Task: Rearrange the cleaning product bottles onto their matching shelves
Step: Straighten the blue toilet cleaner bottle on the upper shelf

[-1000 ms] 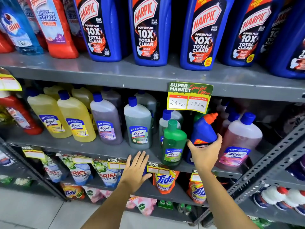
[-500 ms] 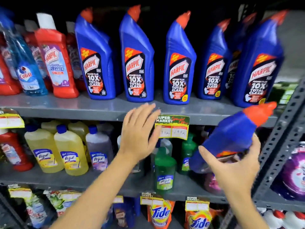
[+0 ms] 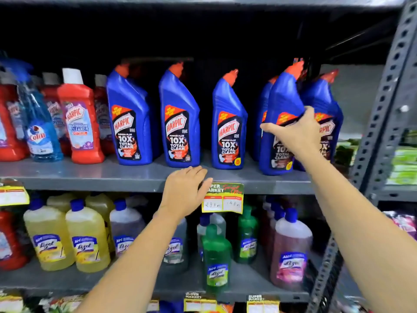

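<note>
My right hand (image 3: 293, 134) grips a blue Harpic bottle (image 3: 282, 102) with an orange cap, upright, its base on the upper shelf (image 3: 90, 175) at the right end of the Harpic row. Three more blue Harpic bottles (image 3: 180, 118) stand to its left, and others behind it. My left hand (image 3: 185, 193) lies open against the front edge of that shelf, holding nothing. On the lower shelf (image 3: 248, 283) stand Lizol bottles: yellow (image 3: 88, 238), grey, green (image 3: 216, 258) and pink (image 3: 291, 251).
Red Harpic bathroom cleaner bottles (image 3: 81, 118) and a blue Colin spray (image 3: 40, 132) fill the upper shelf's left. A price tag (image 3: 223, 198) hangs on the shelf edge beside my left hand. A perforated metal upright (image 3: 388, 105) bounds the rack on the right.
My right hand lifted the blue Harpic bottle from the lower shelf and stood it upright on the upper shelf. My left hand rose to the upper shelf's edge.
</note>
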A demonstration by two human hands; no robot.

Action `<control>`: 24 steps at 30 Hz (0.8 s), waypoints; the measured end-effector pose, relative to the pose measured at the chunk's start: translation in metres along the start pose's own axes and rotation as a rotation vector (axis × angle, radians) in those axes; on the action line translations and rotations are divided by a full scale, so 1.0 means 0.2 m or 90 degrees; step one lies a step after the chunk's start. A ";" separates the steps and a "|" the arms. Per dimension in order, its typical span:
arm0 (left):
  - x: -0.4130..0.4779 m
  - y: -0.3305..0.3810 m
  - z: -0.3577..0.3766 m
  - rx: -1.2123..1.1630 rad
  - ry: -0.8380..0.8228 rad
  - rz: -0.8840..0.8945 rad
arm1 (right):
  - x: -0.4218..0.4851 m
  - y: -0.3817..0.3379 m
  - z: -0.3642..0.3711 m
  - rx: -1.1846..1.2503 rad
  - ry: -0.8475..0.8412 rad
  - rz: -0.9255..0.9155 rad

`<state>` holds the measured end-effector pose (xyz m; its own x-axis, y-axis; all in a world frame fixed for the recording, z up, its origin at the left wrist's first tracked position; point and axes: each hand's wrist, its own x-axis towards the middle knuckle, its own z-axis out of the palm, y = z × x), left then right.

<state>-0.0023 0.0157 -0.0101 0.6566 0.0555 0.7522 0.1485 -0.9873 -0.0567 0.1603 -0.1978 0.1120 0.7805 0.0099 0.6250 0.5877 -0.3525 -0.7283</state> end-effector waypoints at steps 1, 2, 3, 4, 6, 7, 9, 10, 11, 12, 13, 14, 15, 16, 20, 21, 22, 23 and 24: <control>0.00 0.00 0.00 -0.004 0.008 -0.002 | 0.01 0.01 0.02 -0.009 -0.010 0.012; 0.00 0.00 0.01 -0.005 0.016 -0.005 | 0.02 0.03 0.03 -0.019 -0.016 0.022; 0.00 0.00 0.01 -0.004 0.021 -0.007 | 0.02 0.03 0.04 -0.032 -0.020 0.027; 0.00 0.00 0.01 -0.004 0.025 -0.008 | 0.02 0.03 0.05 -0.048 -0.031 0.030; 0.00 0.00 0.02 -0.010 0.027 -0.010 | 0.02 0.03 0.07 -0.075 -0.058 0.034; 0.00 0.00 0.02 -0.011 0.024 -0.012 | 0.02 0.03 0.07 -0.080 -0.068 0.038; 0.00 0.00 0.02 -0.005 0.017 -0.017 | 0.00 0.04 0.08 -0.070 -0.078 0.045; 0.00 0.00 0.02 -0.001 0.014 -0.019 | -0.01 0.05 0.07 -0.062 -0.082 0.047; 0.00 0.00 0.03 0.001 0.011 -0.020 | -0.02 0.06 0.07 -0.055 -0.086 0.048; 0.00 0.00 0.03 0.001 0.012 -0.020 | -0.04 0.07 0.07 -0.050 -0.089 0.050; 0.00 0.00 0.03 -0.001 0.015 -0.018 | -0.05 0.09 0.06 -0.049 -0.094 0.053; 0.00 0.00 0.03 -0.003 0.020 -0.016 | -0.07 0.12 0.07 -0.055 -0.105 0.059; 0.00 0.00 0.03 -0.004 0.026 -0.013 | -0.09 0.14 0.07 -0.066 -0.119 0.066; 0.00 0.00 0.03 -0.005 0.035 -0.010 | -0.11 0.16 0.08 -0.082 -0.131 0.071; 0.00 -0.01 0.05 -0.006 0.068 -0.001 | -0.15 0.21 0.13 -0.105 -0.109 0.079; 0.00 -0.01 0.05 -0.004 0.072 -0.001 | -0.15 0.21 0.14 -0.102 -0.102 0.079; 0.00 -0.01 0.06 -0.003 0.076 0.001 | -0.15 0.21 0.15 -0.105 -0.099 0.078; 0.00 -0.01 0.06 -0.003 0.080 0.003 | -0.14 0.21 0.16 -0.110 -0.096 0.077; 0.00 -0.01 0.06 -0.003 0.082 0.005 | -0.14 0.21 0.17 -0.113 -0.091 0.078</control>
<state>0.0064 0.0199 -0.0170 0.5574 0.0284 0.8298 0.1398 -0.9884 -0.0600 0.1705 -0.1817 0.0537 0.8732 0.0846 0.4800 0.4500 -0.5180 -0.7274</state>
